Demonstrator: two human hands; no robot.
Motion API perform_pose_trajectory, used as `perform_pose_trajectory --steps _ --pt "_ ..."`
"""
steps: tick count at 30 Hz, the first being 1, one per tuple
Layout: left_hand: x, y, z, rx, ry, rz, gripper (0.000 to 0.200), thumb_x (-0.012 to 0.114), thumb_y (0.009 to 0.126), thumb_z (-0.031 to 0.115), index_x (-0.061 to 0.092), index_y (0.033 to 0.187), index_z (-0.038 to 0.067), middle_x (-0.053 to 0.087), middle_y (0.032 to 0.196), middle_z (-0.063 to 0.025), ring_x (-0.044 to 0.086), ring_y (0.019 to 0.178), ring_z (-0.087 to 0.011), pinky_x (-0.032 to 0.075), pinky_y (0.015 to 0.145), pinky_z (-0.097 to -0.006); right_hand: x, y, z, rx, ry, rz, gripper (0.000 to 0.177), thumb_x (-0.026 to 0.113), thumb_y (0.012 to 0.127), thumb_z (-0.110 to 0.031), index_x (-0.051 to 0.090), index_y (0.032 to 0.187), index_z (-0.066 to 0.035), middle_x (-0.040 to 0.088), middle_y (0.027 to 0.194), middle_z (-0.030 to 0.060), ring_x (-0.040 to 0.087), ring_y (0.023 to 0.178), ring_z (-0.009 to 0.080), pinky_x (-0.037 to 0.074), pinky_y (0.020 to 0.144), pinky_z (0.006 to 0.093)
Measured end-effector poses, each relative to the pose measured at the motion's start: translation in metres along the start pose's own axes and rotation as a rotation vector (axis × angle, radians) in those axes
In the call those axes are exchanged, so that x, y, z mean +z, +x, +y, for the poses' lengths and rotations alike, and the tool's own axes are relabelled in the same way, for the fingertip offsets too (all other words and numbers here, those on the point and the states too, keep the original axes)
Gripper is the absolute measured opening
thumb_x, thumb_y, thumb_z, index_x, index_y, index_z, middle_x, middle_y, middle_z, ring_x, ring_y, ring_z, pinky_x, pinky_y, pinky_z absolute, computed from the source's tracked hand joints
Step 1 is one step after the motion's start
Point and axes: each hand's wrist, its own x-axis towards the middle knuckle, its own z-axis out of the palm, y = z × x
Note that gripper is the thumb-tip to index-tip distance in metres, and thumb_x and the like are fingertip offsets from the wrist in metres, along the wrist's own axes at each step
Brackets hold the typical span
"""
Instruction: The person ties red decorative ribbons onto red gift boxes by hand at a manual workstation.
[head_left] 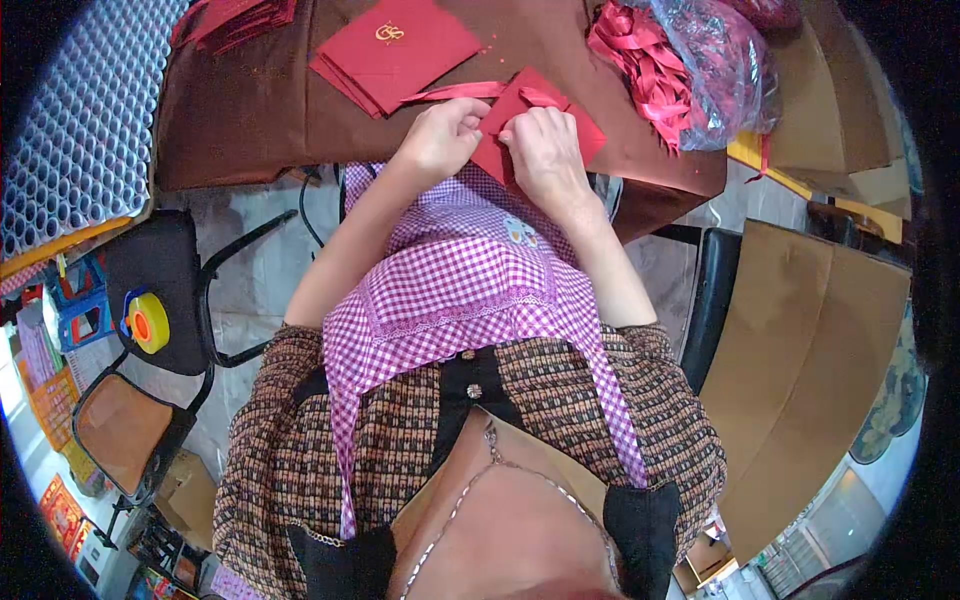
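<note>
A red folded card (590,135) lies at the table's near edge under my hands. My right hand (548,150) is closed on it, fingers curled over its middle; a short piece of red ribbon (541,97) shows just above the knuckles. My left hand (445,140) is at the card's left edge, thumb and fingers pinched together. What is between those fingertips is too small to make out. A loose ribbon tail (455,92) runs leftward from the card, just beyond my left hand. Left of it sits a stack of red cards (405,50) with a gold emblem on top.
More red cards (235,20) lie at the far left of the brown-covered table (235,120). A bundle of red ribbons (645,70) spills from a clear plastic bag (725,80) at right. Cardboard (800,370) stands to my right; a chair (165,290) holds a yellow tape roll (148,322).
</note>
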Motion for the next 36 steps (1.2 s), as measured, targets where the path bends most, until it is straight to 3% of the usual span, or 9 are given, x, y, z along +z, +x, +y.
perform_pose_trajectory --steps 6,9,11,14,18,24,30,32,36 --pt "0.004 -0.001 -0.001 0.059 0.011 0.042 0.030 0.054 0.078 0.000 0.061 0.107 0.000 0.067 0.094 -0.0159 0.065 0.083 -0.0209 0.051 0.076 -0.0323 -0.003 0.001 -0.004 0.007 0.008 0.012 0.014 0.064 0.078 -0.011 0.052 0.078 -0.005 0.051 0.075 0.0103 0.051 0.077 0.0283 0.037 0.071 0.0405" --pt "0.005 -0.003 0.005 0.042 -0.011 0.086 0.029 0.053 0.077 0.000 0.062 0.105 0.001 0.066 0.094 -0.0177 0.065 0.085 -0.0253 0.051 0.076 -0.0338 -0.005 0.004 -0.009 0.007 -0.057 0.002 0.015 0.064 0.078 -0.012 0.052 0.077 -0.004 0.052 0.075 0.0107 0.051 0.076 0.0282 0.037 0.070 0.0406" --pt "0.003 -0.008 0.016 0.107 0.127 0.127 0.028 0.053 0.076 0.000 0.063 0.102 0.000 0.065 0.093 -0.0193 0.065 0.085 -0.0294 0.051 0.077 -0.0364 -0.011 0.006 -0.014 0.001 -0.073 -0.001 0.015 0.064 0.079 -0.013 0.052 0.076 -0.005 0.053 0.074 0.0110 0.052 0.075 0.0285 0.037 0.070 0.0402" --pt "0.001 -0.009 0.016 0.149 0.164 0.113 0.028 0.059 0.079 0.004 0.062 0.106 -0.002 0.066 0.096 -0.0167 0.065 0.083 -0.0225 0.052 0.076 -0.0317 -0.015 0.008 -0.018 0.019 -0.081 -0.027 0.014 0.063 0.079 -0.012 0.051 0.075 -0.005 0.053 0.072 0.0114 0.052 0.074 0.0286 0.037 0.070 0.0402" --pt "0.006 -0.011 0.018 0.210 0.204 0.164 0.027 0.058 0.079 0.004 0.063 0.105 -0.002 0.066 0.095 -0.0161 0.065 0.083 -0.0237 0.052 0.076 -0.0322 -0.017 0.008 -0.027 0.046 -0.121 -0.034 0.014 0.062 0.079 -0.012 0.050 0.074 -0.005 0.053 0.071 0.0113 0.053 0.073 0.0286 0.037 0.068 0.0409" --pt "0.012 -0.012 0.020 0.144 0.246 0.183 0.024 0.057 0.079 0.003 0.064 0.102 -0.002 0.065 0.097 -0.0181 0.065 0.082 -0.0252 0.051 0.075 -0.0322 -0.007 0.003 -0.032 0.105 -0.151 0.004 0.014 0.062 0.078 -0.011 0.050 0.073 -0.005 0.052 0.068 0.0114 0.053 0.071 0.0294 0.037 0.065 0.0415" --pt "0.019 -0.011 0.020 0.229 0.244 0.234 0.025 0.057 0.078 0.002 0.064 0.101 -0.002 0.065 0.097 -0.0180 0.065 0.081 -0.0249 0.052 0.075 -0.0326 -0.002 0.002 -0.029 0.131 -0.168 0.033 0.015 0.062 0.079 -0.012 0.050 0.074 -0.004 0.053 0.070 0.0126 0.054 0.074 0.0296 0.037 0.071 0.0427" --pt "0.015 -0.011 0.026 0.105 0.208 0.182 0.026 0.057 0.077 0.002 0.064 0.103 -0.001 0.065 0.097 -0.0176 0.064 0.081 -0.0243 0.052 0.076 -0.0328 -0.006 0.002 -0.024 0.148 -0.083 0.020 0.012 0.062 0.081 -0.013 0.055 0.080 -0.004 0.055 0.076 0.0123 0.055 0.080 0.0292 0.037 0.079 0.0430" --pt "0.014 -0.007 0.018 0.121 0.215 0.188 0.026 0.057 0.078 0.002 0.063 0.103 -0.001 0.065 0.097 -0.0169 0.064 0.082 -0.0238 0.052 0.077 -0.0328 -0.026 0.005 -0.025 0.127 -0.017 -0.064 0.020 0.062 0.080 -0.011 0.060 0.099 -0.004 0.060 0.092 0.0099 0.056 0.093 0.0272 0.036 0.088 0.0427"
